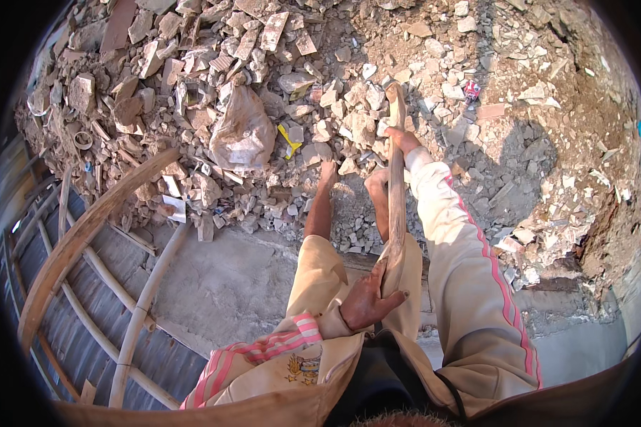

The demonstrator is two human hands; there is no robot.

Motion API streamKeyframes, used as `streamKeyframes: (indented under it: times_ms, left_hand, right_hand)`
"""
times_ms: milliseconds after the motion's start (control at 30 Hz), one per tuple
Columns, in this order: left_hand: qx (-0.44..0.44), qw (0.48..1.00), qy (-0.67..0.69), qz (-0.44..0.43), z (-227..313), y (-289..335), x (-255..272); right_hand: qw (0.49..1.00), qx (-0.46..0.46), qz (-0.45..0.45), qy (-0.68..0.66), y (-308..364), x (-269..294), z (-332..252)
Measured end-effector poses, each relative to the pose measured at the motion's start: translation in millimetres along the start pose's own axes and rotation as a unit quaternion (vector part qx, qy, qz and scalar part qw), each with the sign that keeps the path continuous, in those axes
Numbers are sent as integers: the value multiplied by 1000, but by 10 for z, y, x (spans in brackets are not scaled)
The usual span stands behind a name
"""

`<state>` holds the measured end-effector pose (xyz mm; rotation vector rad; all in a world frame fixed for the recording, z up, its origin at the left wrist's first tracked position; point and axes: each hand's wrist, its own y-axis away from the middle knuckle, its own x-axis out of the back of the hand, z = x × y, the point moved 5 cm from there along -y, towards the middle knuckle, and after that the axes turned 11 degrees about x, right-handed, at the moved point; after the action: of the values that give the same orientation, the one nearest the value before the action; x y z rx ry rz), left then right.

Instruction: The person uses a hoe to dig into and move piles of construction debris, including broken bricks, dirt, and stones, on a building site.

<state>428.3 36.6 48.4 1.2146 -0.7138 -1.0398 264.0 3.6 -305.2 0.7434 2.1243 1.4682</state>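
A long, worn wooden pole [397, 206] runs from near my lap out over the rubble, between my legs and my right arm. My left hand [365, 302] is closed round its near part, with the thumb lying across the wood. Close to the far end my right hand [404, 141] grips the same pole, its arm stretched forward. The far end widens slightly; I cannot make out a metal head on it. Broken stones and brick pieces [360, 124] lie under and around that end. My bare feet [327, 173] stand among the stones.
A dusty plastic sack [242, 132] and a yellow scrap [289, 141] lie in the rubble ahead. At left, a curved wooden beam [85, 238] and bamboo poles [146, 299] cross corrugated sheets [85, 320]. A concrete ledge [221, 285] is beside my legs; a dirt bank [598, 128] rises at right.
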Motion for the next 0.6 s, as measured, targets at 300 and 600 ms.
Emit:
streamKeyframes:
  times_ms: [300,600]
  left_hand:
    - [-155,985,-46,-65,603,733,329]
    - [-305,941,147,9,567,600,2036]
  right_hand:
    - [962,28,35,-269,1125,1099,-163]
    - [867,143,207,-429,1307,1127,-841]
